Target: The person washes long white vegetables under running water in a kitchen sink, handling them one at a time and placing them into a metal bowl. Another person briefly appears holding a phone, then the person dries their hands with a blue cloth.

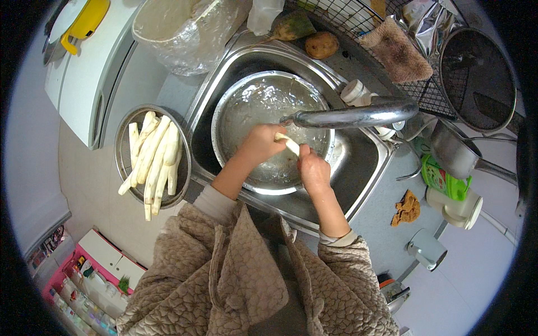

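Observation:
My left hand (264, 143) and my right hand (314, 169) both grip one pale peeled root vegetable piece (288, 143), one at each end, under the tap (353, 117). Below them a round metal basin (235, 168) with water in it stands in the steel sink (357, 176). To the left, a round metal tray (122, 168) holds several long peeled roots (155, 155) lying side by side. Whether water runs from the spout is hard to tell, as my left hand is close beneath it.
A plastic-lined bin (180, 42) stands behind the sink at left, near a potato (321, 45). A wire rack (424, 92) with a stained cloth (397, 50), a frying pan (477, 80) and a saucepan (456, 147) fill the right. A mug (426, 248) stands lower right.

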